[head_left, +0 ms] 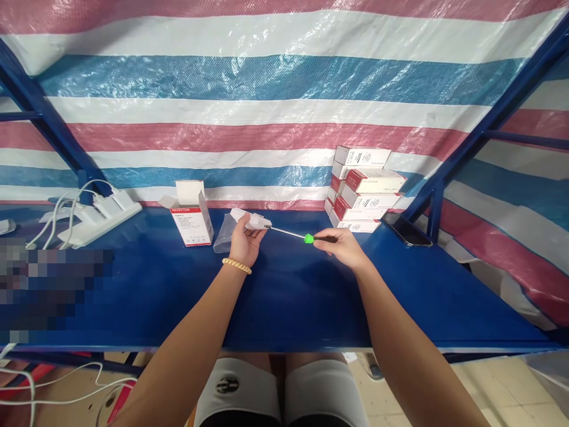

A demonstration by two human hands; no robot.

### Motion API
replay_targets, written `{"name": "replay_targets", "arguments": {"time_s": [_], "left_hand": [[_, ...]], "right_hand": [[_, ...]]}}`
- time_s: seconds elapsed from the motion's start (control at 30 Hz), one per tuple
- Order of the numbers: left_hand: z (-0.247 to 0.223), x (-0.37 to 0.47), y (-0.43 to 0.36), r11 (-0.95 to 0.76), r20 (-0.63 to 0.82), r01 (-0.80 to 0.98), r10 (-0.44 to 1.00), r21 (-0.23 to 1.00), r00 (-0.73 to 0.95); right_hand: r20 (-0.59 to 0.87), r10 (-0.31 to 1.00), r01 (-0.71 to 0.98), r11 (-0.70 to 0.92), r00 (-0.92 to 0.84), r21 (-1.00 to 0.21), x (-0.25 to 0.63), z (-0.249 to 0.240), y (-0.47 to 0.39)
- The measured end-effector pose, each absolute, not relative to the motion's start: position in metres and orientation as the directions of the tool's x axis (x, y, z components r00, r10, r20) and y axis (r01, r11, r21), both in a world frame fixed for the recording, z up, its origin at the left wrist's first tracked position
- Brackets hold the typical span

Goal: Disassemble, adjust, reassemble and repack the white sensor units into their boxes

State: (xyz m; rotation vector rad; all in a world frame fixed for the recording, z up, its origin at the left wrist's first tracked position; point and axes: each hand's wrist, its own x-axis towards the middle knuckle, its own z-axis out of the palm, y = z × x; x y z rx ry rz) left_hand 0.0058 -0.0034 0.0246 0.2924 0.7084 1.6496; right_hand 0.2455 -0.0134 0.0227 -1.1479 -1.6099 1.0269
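One open carton [192, 225] beside clear bag [223, 234].

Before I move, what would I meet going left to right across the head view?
White power strip, open detector box, left hand, screwdriver shaft, right hand, phone.

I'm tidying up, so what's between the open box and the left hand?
A clear plastic bag lies on the blue table between the open box and the left hand; the head view shows this.
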Motion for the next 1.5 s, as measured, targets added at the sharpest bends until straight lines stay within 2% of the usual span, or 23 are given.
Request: {"name": "replay_targets", "arguments": {"time_s": [0.27,0.47,0.6,0.7,0.9,1.0,1.07,1.2,1.33,1.5], "left_hand": [[0.024,0.005,-0.003,-0.062,-0.188,-0.794,0.958,0.605,-0.218],[0.02,0.006,-0.001,-0.149,-0.123,-0.748,0.947,0.647,-0.295],[0.02,0.008,0.0,-0.21,-0.115,-0.734,0.924,0.646,-0.365],[0.021,0.007,0.001,-0.233,-0.145,-0.742,0.902,0.628,-0.406],[0.018,0.006,0.003,-0.214,-0.154,-0.739,0.905,0.639,-0.395],[0.017,0.008,0.003,-0.217,-0.167,-0.737,0.897,0.64,-0.41],[0.018,0.008,0.003,-0.22,-0.189,-0.739,0.885,0.637,-0.426],[0.019,0.006,0.002,-0.207,-0.206,-0.75,0.885,0.628,-0.417],[0.019,0.005,0.001,-0.178,-0.206,-0.752,0.899,0.635,-0.387],[0.019,0.004,0.001,-0.175,-0.199,-0.745,0.902,0.644,-0.384]], "right_hand": [[0.173,0.966,0.239,0.217,-0.19,-0.946,0.245,0.023,-0.013],[0.109,0.979,0.204,0.144,-0.173,-0.968,0.244,0.022,-0.011],[0.026,0.977,-0.056,0.015,-0.211,-0.998,0.245,0.021,-0.01],[-0.012,0.976,-0.245,-0.067,-0.219,-0.967,0.245,0.019,-0.007],[0.118,0.993,-0.508,0.085,-0.032,-0.857,0.235,0.017,-0.005],[0.131,0.99,-0.487,0.09,-0.051,-0.869,0.229,0.015,-0.006],[0.083,0.995,-0.431,0.054,-0.049,-0.901,0.226,0.014,-0.006],[0.007,0.999,-0.297,0.023,0.054,-0.955,0.223,0.008,-0.002],[0.117,0.99,-0.213,0.132,0.079,-0.968,0.225,0.005,0.002],[0.173,0.982,-0.282,0.186,0.069,-0.941,0.229,0.007,0.001]]}}
